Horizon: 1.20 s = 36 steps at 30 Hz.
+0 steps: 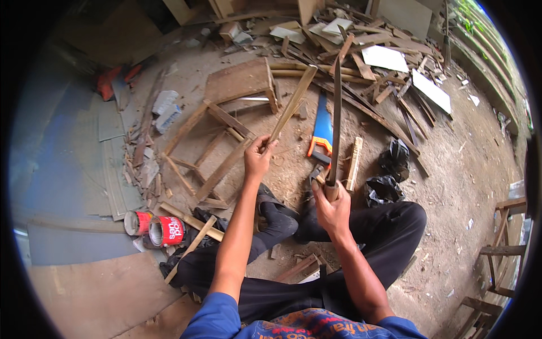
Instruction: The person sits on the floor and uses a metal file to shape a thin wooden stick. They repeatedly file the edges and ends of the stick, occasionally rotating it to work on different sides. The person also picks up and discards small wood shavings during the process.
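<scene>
A long, narrow strip of wood (pixel 294 103) slants up and away from my left hand (pixel 259 158), whose fingers are closed round its lower end. In my right hand (pixel 333 210) is the handle of a machete (pixel 337 116), its dark blade pointing up and away from me. Blade and strip are apart. Between them, on the ground beyond my feet, lies a handsaw (pixel 323 129) with a blue blade and an orange and black handle. A pale wood block (pixel 354 164) lies just right of the machete.
An overturned wooden stool (pixel 226 121) lies ahead to the left. Scrap wood (pixel 372 73) is heaped at the far right. Black plastic bags (pixel 385 189) sit by my right knee, and red cans (pixel 166 231) stand at the left. Wooden furniture (pixel 504 250) stands at the right edge.
</scene>
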Tool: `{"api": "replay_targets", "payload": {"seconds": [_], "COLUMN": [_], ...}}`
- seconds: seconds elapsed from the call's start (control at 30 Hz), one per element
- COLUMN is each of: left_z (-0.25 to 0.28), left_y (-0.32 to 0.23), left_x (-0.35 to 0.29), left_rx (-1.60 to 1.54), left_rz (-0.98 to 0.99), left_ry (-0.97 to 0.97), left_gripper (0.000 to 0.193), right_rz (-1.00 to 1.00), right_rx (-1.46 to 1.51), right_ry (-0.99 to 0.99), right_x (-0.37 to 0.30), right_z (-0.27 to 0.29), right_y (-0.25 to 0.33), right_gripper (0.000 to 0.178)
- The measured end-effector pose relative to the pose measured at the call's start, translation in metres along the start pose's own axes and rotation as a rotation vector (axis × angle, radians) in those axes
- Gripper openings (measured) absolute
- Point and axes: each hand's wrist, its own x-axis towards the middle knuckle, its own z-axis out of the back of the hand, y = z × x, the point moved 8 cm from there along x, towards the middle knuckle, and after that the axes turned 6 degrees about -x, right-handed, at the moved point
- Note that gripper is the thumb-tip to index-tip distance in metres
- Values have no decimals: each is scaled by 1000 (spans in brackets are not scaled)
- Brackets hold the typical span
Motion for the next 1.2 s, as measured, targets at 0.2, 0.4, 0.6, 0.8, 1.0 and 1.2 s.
{"api": "replay_targets", "payload": {"seconds": [0.2,0.4,0.6,0.8,1.0,1.2], "left_z": [8,12,13,14,36,45], "left_y": [-100,-134,-127,-124,-205,-262], "left_x": [-48,-109,-136,-146,-110,-75], "left_rx": [-227,-301,-279,-237,-308,60], "left_rz": [-47,6,16,1,-284,-224], "left_ry": [-49,-114,-155,-94,-116,-48], "left_gripper": [14,19,17,26,51,29], "right_rz": [335,431,375,325,346,470], "right_rx": [244,373,253,174,124,59], "right_ry": [-5,168,183,203,277,339], "right_x": [33,21,16,17,11,2], "right_z": [-39,-77,-82,-85,-91,-91], "right_y": [133,188,177,163,155,152], "right_gripper": [26,23,23,24,25,23]}}
